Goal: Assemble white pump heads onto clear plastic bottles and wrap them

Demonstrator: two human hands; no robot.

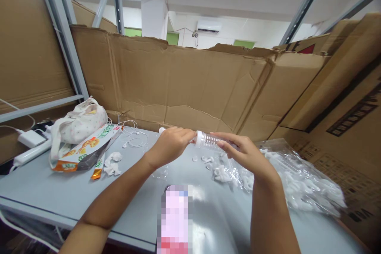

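Observation:
Near the middle of the view, a clear ribbed plastic tube with a white collar [201, 139] lies sideways between my hands. My left hand [171, 145] is closed at the collar end, and a small white tip [161, 130] pokes out beyond its far side. Whether that tip belongs to the tube is hidden by the fingers. On the other end, my right hand [238, 149] grips the clear part between thumb and fingers. Small white plastic pieces [207, 160] lie on the table just below the tube.
A clear bag of white parts [303, 182] lies at the right. A phone [175, 218] with a blurred screen sits in front. At the left are a cloth bag [80, 119], a snack package [86, 149], crumpled tissue [113, 163] and white earphones [135, 135]. Cardboard [178, 83] walls the back.

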